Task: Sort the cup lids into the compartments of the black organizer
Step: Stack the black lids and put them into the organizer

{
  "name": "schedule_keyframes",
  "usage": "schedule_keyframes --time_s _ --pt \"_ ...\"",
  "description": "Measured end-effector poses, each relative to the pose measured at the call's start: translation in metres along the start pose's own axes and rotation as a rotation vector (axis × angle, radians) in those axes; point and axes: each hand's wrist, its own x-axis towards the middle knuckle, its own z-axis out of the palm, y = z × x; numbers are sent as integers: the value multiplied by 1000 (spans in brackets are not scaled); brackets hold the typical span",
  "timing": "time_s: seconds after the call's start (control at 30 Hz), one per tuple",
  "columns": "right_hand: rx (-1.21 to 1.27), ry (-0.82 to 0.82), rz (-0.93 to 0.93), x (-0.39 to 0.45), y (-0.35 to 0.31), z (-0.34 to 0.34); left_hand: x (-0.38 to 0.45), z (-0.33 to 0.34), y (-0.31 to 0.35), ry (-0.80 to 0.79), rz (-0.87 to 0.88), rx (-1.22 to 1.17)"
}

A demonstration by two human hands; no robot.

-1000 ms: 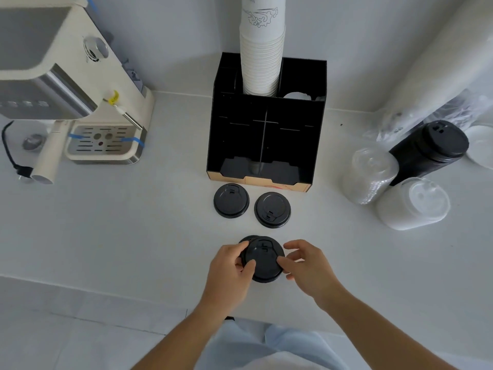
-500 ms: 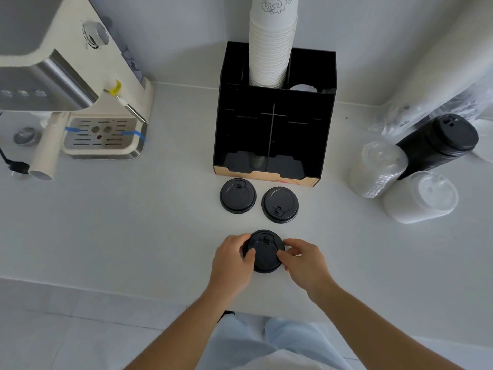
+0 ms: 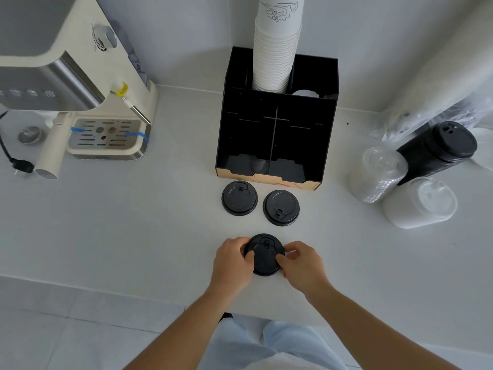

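Observation:
A black cup lid (image 3: 265, 255) lies near the counter's front edge, gripped from both sides. My left hand (image 3: 231, 263) pinches its left rim and my right hand (image 3: 302, 264) pinches its right rim. Whether more lids are stacked under it I cannot tell. Two more black lids (image 3: 239, 198) (image 3: 281, 207) rest flat side by side in front of the black organizer (image 3: 329, 124), which stands at the back with dividers forming compartments. A tall stack of white paper cups (image 3: 276, 57) rises from its rear left slot.
An espresso machine (image 3: 80, 84) fills the left side of the white counter (image 3: 133, 222). At the right lie sleeves of clear lids (image 3: 378, 174), white lids (image 3: 421, 202) and black lids (image 3: 437, 150), with plastic wrapping behind.
Both hands have stayed on the black lid, closing in more squarely on its two sides. The camera view shifted slightly; the two lids by the organizer have not moved.

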Motion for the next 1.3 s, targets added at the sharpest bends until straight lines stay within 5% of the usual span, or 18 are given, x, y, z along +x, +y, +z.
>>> schedule_keyframes --time_s 0.43,0.77,1.3 --pt "-1 -1 -1 1 -9 -4 10 1 0 -89 -137 -85" --pt "23 -43 -125 17 -27 -38 7 3 24 -74 -371 -583" --pt "-607 -68 -495 64 -91 -76 26 40 64 7 -521 -791"
